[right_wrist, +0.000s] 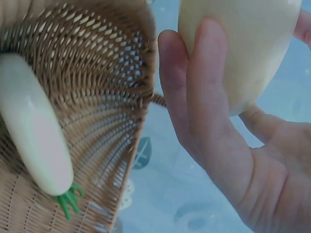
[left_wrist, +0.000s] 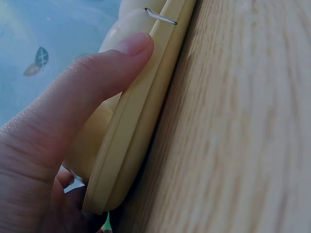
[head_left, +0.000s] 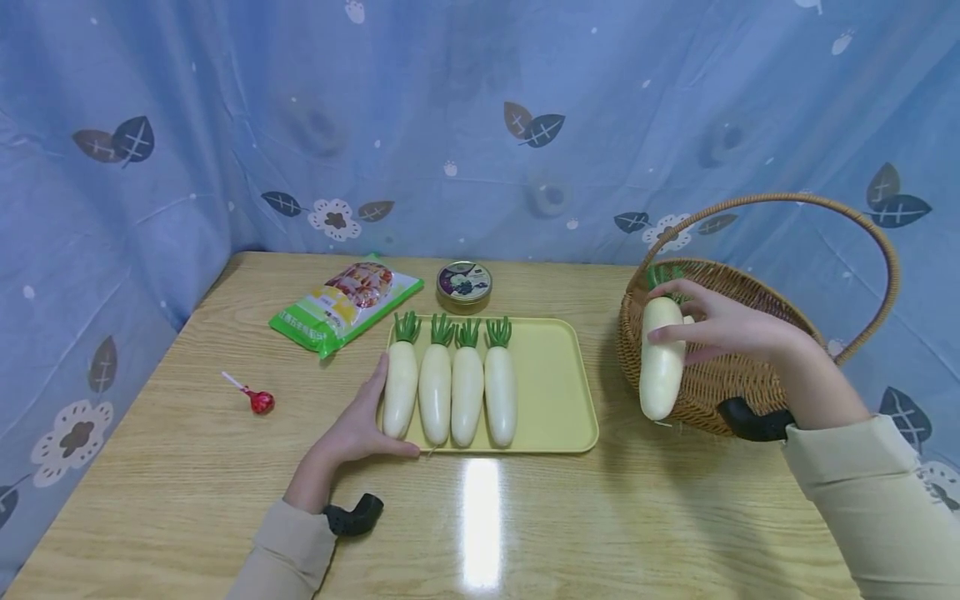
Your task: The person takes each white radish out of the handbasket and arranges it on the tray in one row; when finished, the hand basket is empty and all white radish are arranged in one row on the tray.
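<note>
My right hand (head_left: 720, 325) grips a white radish (head_left: 662, 367) with a green top, holding it above the front left rim of a wicker basket (head_left: 738, 383). In the right wrist view, another white radish (right_wrist: 36, 126) lies inside the basket. My left hand (head_left: 363, 425) holds the front left corner of a yellow tray (head_left: 555, 383). Its thumb lies along the front rim in the left wrist view, and its other fingers are partly hidden. Several white radishes (head_left: 467, 396) lie side by side on the tray's left part, green tops toward the back.
Behind the tray stand a round tin (head_left: 463, 283) and a green-and-white food packet (head_left: 348, 304). A red lollipop (head_left: 258, 401) lies on the wooden table (head_left: 195, 467) at the left. The basket's tall handle (head_left: 888, 267) arches up at the right, before a blue curtain (head_left: 450, 125).
</note>
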Action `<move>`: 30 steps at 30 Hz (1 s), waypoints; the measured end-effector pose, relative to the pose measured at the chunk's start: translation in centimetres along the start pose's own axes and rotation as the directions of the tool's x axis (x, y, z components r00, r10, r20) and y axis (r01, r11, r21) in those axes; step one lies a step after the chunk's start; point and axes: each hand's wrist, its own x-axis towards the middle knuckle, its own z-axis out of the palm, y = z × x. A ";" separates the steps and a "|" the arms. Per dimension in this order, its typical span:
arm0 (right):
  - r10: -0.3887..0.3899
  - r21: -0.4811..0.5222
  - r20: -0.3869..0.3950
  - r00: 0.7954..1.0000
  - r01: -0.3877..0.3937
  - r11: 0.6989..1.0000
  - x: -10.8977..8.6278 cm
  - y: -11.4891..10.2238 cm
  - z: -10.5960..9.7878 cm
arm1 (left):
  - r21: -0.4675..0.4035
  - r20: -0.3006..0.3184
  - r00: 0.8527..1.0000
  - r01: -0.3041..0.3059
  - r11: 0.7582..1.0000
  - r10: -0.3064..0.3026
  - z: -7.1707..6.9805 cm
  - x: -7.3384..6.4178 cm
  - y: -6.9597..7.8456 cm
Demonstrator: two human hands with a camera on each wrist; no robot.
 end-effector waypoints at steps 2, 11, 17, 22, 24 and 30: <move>-0.009 0.014 0.002 1.000 0.009 1.000 0.1 -0.2 0.4 | -0.002 0.001 1.000 0.003 1.000 -0.003 0.0 0.0 0.0; -0.039 0.072 0.024 0.999 0.038 0.997 1.0 -0.8 2.1 | -0.009 0.002 1.000 0.008 1.000 -0.008 0.0 0.0 -0.1; -0.043 0.040 0.027 0.999 0.042 0.998 1.7 -0.9 2.8 | -0.014 -0.004 1.000 0.004 1.000 -0.004 0.0 0.0 0.0; -0.042 0.056 0.038 0.998 0.040 0.998 2.2 -1.1 3.6 | -0.016 -0.008 1.000 0.001 1.000 -0.001 0.2 0.1 -0.1; -0.047 0.081 0.047 0.998 0.043 0.996 2.5 -1.1 4.0 | -0.016 -0.007 1.000 0.002 1.000 -0.002 0.2 0.1 -0.1; -0.069 0.138 0.075 0.995 0.059 0.989 3.3 -1.0 5.2 | -0.018 -0.010 1.000 -0.003 1.000 0.003 0.1 0.1 -0.2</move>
